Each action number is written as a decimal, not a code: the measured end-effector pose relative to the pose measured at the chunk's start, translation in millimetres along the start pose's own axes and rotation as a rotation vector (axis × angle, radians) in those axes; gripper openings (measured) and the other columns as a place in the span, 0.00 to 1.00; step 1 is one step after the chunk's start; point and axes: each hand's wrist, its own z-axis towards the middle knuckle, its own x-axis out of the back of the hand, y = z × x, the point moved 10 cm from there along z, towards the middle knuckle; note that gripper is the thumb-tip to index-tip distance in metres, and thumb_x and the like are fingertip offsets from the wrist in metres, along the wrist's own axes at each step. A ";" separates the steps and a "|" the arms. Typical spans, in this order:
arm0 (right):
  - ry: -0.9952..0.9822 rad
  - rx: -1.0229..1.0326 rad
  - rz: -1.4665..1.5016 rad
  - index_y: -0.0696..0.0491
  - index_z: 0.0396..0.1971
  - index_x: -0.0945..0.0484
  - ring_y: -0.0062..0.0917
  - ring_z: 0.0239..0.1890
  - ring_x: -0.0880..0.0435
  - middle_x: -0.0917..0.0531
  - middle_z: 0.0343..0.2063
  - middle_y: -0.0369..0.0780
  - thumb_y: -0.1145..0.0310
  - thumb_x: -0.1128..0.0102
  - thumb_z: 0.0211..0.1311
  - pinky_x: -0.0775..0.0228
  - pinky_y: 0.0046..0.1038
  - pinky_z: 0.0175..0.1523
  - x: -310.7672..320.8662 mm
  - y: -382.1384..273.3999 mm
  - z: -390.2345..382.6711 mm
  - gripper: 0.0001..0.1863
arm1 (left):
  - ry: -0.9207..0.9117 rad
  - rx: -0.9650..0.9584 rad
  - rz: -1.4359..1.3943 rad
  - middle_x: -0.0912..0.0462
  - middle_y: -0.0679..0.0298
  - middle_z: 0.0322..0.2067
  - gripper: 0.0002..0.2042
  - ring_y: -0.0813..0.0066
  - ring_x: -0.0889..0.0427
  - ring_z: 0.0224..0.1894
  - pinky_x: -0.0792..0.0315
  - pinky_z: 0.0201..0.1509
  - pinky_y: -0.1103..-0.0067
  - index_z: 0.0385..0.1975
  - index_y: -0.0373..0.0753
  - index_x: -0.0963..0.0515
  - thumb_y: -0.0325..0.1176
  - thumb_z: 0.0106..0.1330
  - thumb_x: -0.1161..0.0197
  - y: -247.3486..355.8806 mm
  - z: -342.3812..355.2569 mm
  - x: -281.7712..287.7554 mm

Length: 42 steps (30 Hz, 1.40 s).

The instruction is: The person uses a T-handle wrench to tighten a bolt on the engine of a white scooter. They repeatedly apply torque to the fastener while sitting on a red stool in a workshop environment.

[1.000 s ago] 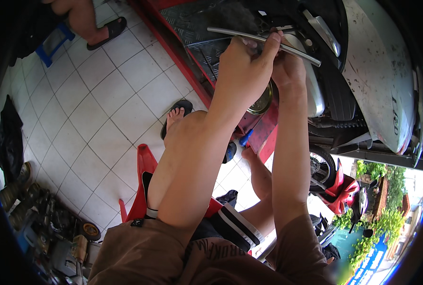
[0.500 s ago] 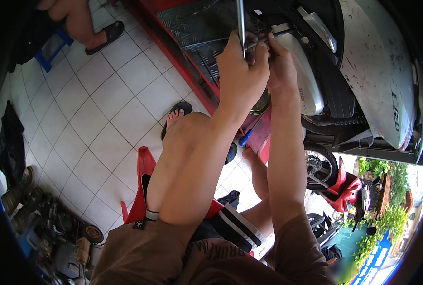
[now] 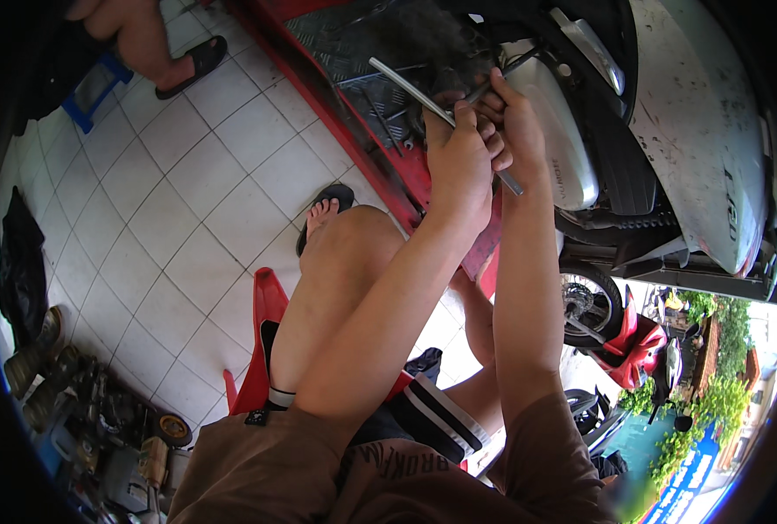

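"Silver bar: where does it sit now?"

"Slanting through the left hand, in front of the engine cover. Its upper end points out over the metal plate; its lower end pokes out beside the right wrist."

"What's just changed?"

"Its angle. Half a second ago it stood nearly upright in the view; now it has swung over to a slant, and the left hand has come lower. I'd read that as part of a turning motion, with the left hand doing the swinging."

"And the grip?"

"Left fingers are closed on the bar, thumb laid along it. The right hand has its fingers curled in at a dark rod by the cover; whether it's clamped on that or only steadying it, I can't tell."

"Are rod and bar joined?"

"Can't tell either; the hands cover that spot."

"Anything else different from the earlier view?"

"The left forearm now hides the tin and blue handle that showed below the hands. The right arm has hardly shifted, and the red rail looks the same."
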 end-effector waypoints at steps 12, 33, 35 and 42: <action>0.051 0.099 0.145 0.52 0.29 0.32 0.14 0.18 0.43 0.37 0.17 0.29 0.65 0.52 0.71 0.49 0.17 0.23 -12.2 -29.0 17.0 0.10 | -0.316 -0.249 0.478 0.35 0.70 0.19 0.05 0.87 0.42 0.16 0.47 0.17 0.84 0.44 0.40 0.33 0.28 0.72 0.52 36.8 24.7 -37.4; -0.187 -0.259 -0.509 0.54 0.28 0.29 0.18 0.25 0.30 0.28 0.21 0.34 0.58 0.49 0.65 0.38 0.21 0.32 95.5 57.4 -111.6 0.14 | -0.328 -0.537 1.046 0.31 0.59 0.33 0.23 0.76 0.28 0.28 0.31 0.31 0.78 0.55 0.32 0.44 0.29 0.64 0.43 -107.3 -119.0 31.0; -0.194 -0.409 -0.220 0.53 0.26 0.29 0.16 0.26 0.30 0.25 0.24 0.35 0.61 0.51 0.66 0.35 0.20 0.32 145.7 95.1 -139.5 0.12 | -0.519 -0.407 1.274 0.26 0.52 0.35 0.27 0.63 0.22 0.31 0.27 0.32 0.71 0.56 0.31 0.44 0.34 0.62 0.40 -142.7 -129.0 36.4; 0.545 -0.103 0.514 0.54 0.34 0.31 0.25 0.33 0.24 0.26 0.29 0.39 0.67 0.63 0.69 0.29 0.31 0.44 270.1 143.2 -188.8 0.10 | -0.778 -0.218 1.612 0.20 0.55 0.22 0.12 0.56 0.19 0.25 0.29 0.26 0.67 0.43 0.36 0.29 0.37 0.67 0.46 -208.0 -100.5 65.6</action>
